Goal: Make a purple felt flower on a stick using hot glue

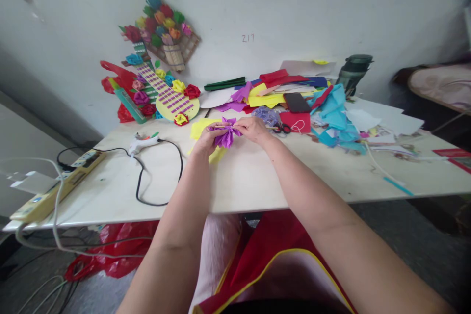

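Over the middle of the table, a purple crepe paper piece [227, 140], gathered like a flower, is pinched between both hands. My left hand [208, 138] is closed on its left side, with the fingertips pressed together. A thin wooden stick [221, 127] lies across the paper and shows again beyond my right hand [253, 129]. The right fingers are closed on the stick at the paper's right edge; their exact grip is partly hidden. Under and behind the hands lie yellow paper sheets [201, 127]. Black-handled scissors [282, 128] rest just right of the right hand.
A glue gun [143, 143] with a black cord lies left, near a power strip [59, 189]. Paper-flower guitars [176, 103] lean against the wall. Coloured paper [272, 98], a phone [296, 102], blue crepe paper [333, 113] and a dark bottle [353, 73] crowd the back right.
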A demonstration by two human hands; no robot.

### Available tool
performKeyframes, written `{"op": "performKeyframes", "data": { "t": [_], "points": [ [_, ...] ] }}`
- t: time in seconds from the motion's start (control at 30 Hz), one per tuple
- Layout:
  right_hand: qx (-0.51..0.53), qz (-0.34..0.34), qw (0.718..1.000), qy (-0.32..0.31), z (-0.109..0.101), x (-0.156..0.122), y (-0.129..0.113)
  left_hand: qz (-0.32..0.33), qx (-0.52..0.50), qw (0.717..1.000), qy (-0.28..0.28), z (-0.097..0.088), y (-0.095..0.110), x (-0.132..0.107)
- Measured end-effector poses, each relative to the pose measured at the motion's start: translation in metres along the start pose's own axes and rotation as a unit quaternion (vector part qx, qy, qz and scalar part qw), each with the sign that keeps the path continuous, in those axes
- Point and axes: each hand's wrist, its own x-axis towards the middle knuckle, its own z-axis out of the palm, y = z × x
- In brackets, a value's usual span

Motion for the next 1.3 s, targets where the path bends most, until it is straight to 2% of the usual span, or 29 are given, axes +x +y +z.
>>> {"op": "performKeyframes", "data": {
  "t": [0.3,0.7,0.97,1.3],
  "points": [
    [0.021,-0.039,0.999,-0.003,0.003,0.003,0.009,0.003,0.004,1.0,-0.006,0.0,0.001,0.002],
    [0.029,0.002,1.0,0.006,0.002,0.0,-0.004,0.011,-0.015,1.0,0.019,0.0,-0.002,0.002],
    [-0.033,0.0,0.999,-0.014,-0.001,0.0,-0.008,0.021,-0.011,1.0,0.017,0.0,-0.004,0.004],
    [-0.072,-0.027,0.997,0.012,0.001,-0.001,-0.013,0.011,-0.01,0.999,0.033,-0.001,-0.004,0.002]
  ]
}}
